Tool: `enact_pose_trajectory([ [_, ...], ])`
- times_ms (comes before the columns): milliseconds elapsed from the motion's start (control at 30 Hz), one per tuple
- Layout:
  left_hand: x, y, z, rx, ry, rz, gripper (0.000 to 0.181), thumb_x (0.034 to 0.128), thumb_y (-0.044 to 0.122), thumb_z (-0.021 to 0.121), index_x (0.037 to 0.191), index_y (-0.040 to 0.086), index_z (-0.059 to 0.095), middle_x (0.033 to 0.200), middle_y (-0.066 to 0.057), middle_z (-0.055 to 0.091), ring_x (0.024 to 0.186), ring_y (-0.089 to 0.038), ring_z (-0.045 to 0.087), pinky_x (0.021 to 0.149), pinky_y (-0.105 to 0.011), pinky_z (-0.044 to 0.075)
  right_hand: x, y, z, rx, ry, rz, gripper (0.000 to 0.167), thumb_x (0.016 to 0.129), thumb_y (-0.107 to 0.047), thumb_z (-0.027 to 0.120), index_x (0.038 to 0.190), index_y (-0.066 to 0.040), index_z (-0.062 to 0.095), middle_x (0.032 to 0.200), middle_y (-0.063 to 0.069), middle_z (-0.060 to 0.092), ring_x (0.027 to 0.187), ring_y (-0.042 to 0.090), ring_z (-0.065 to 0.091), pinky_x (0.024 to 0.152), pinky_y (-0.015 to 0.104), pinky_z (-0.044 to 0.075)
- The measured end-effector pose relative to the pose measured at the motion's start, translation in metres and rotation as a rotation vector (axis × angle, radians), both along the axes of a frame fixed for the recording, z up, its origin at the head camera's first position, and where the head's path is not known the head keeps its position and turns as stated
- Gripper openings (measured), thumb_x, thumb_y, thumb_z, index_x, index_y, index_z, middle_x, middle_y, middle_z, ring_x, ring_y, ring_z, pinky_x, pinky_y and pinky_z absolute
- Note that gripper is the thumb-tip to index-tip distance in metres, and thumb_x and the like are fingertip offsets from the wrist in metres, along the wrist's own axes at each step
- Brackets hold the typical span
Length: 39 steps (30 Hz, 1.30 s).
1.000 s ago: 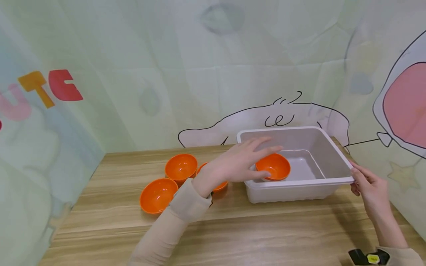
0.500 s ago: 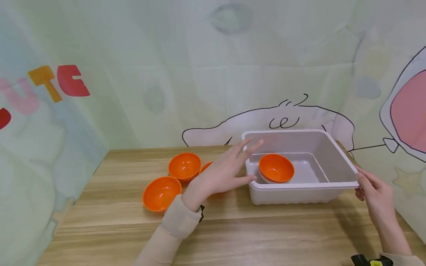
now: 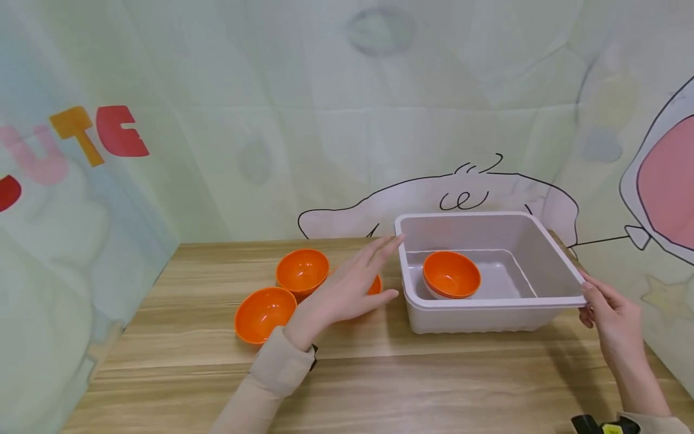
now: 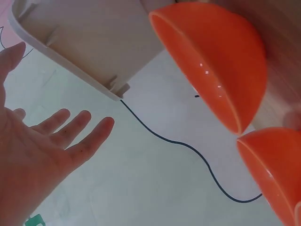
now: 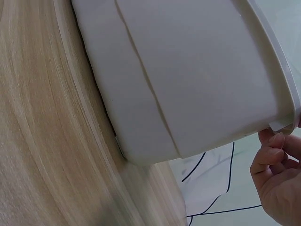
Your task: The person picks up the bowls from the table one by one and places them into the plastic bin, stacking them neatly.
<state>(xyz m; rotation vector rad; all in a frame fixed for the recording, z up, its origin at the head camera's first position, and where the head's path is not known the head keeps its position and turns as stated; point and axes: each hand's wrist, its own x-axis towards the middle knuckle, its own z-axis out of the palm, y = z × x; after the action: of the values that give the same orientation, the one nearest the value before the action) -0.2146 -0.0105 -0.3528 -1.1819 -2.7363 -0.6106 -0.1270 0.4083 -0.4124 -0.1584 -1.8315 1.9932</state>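
1. One orange bowl (image 3: 452, 275) sits upright inside the pale grey bin (image 3: 490, 303), toward its left end; whether another is nested beneath it I cannot tell.
2. The rest of the bin's floor shows bare plastic to the bowl's right.
3. Left of the bin, on the table, stand a back bowl (image 3: 302, 271), a front bowl (image 3: 265, 314) and a third bowl (image 3: 375, 286), all orange and close together; the third is partly hidden.
4. The left hand (image 3: 347, 288) is over the third bowl, fingers extended and spread, fingertips beside the bin's left wall.
5. The right hand (image 3: 612, 310) grips the bin's rim at the near right corner.
6. The wood-grain table (image 3: 434, 386) meets a printed cloth backdrop (image 3: 244, 90).
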Motion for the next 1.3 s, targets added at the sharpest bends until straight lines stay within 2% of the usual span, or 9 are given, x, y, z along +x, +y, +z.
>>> enact_pose_trajectory([
  [100, -0.002, -0.003, -0.004, -0.001, -0.007, 0.011, 0.089, 0.0918, 0.041, 0.061, 0.154, 0.035, -0.002, 0.160, -0.004, 0.020, 0.144, -0.024, 0.032, 0.112, -0.047, 0.036, -0.001, -0.001, 0.000, -0.011, 0.012, -0.002, 0.025, 0.095, -0.009, 0.058, 0.114, -0.017, 0.072, 0.074, -0.007, 0.067, 0.051, 0.008, 0.049, 0.041, 0.025, 0.032],
  [333, -0.008, -0.009, -0.014, -0.010, -0.029, 0.040, 0.090, 0.0911, 0.045, 0.060, 0.153, 0.040, -0.006, 0.161, 0.001, 0.018, 0.145, -0.022, 0.030, 0.113, -0.048, 0.034, -0.002, -0.004, -0.001, -0.064, 0.042, -0.001, 0.026, 0.095, -0.004, 0.056, 0.107, -0.016, 0.074, 0.072, -0.006, 0.067, 0.050, 0.007, 0.051, 0.041, 0.026, 0.030],
  [567, -0.015, -0.014, -0.023, -0.031, -0.033, 0.024, 0.083, 0.0904, 0.047, 0.060, 0.154, 0.034, 0.008, 0.157, -0.006, 0.027, 0.141, -0.026, 0.036, 0.111, -0.050, 0.037, -0.001, -0.004, -0.001, -0.064, 0.035, -0.003, 0.026, 0.095, -0.005, 0.055, 0.109, -0.016, 0.074, 0.074, -0.006, 0.068, 0.051, 0.008, 0.050, 0.041, 0.027, 0.029],
  [800, -0.022, -0.017, -0.029, -0.076, -0.104, 0.045, 0.086, 0.0875, 0.055, 0.060, 0.154, 0.032, 0.011, 0.159, -0.003, 0.024, 0.143, -0.027, 0.032, 0.112, -0.051, 0.034, -0.001, -0.002, 0.000, -0.041, 0.017, -0.013, 0.025, 0.095, -0.008, 0.056, 0.110, -0.018, 0.073, 0.075, -0.007, 0.068, 0.051, 0.007, 0.050, 0.042, 0.025, 0.031],
  [967, -0.026, -0.019, -0.030, -0.131, -0.133, 0.060, 0.091, 0.0828, 0.062, 0.061, 0.154, 0.034, 0.012, 0.159, -0.002, 0.024, 0.144, -0.027, 0.030, 0.113, -0.052, 0.032, -0.002, -0.003, 0.000, -0.049, 0.033, -0.006, 0.025, 0.095, -0.006, 0.056, 0.110, -0.016, 0.073, 0.074, -0.007, 0.068, 0.051, 0.007, 0.050, 0.042, 0.026, 0.030],
  [1233, -0.033, -0.023, -0.035, -0.187, -0.217, 0.061, 0.096, 0.0773, 0.063, 0.066, 0.154, 0.035, 0.016, 0.159, -0.007, 0.023, 0.144, -0.033, 0.028, 0.114, -0.058, 0.026, -0.001, -0.003, 0.000, -0.053, 0.026, -0.010, 0.026, 0.095, -0.006, 0.056, 0.112, -0.016, 0.073, 0.077, -0.007, 0.067, 0.052, 0.008, 0.050, 0.042, 0.026, 0.031],
  [1300, -0.034, -0.025, -0.037, -0.193, -0.219, 0.063, 0.097, 0.0761, 0.065, 0.066, 0.153, 0.035, 0.017, 0.158, -0.007, 0.024, 0.143, -0.033, 0.028, 0.114, -0.058, 0.026, -0.001, -0.003, 0.000, -0.054, 0.026, -0.011, 0.025, 0.095, -0.006, 0.056, 0.111, -0.016, 0.073, 0.077, -0.007, 0.067, 0.052, 0.008, 0.050, 0.042, 0.026, 0.031],
])
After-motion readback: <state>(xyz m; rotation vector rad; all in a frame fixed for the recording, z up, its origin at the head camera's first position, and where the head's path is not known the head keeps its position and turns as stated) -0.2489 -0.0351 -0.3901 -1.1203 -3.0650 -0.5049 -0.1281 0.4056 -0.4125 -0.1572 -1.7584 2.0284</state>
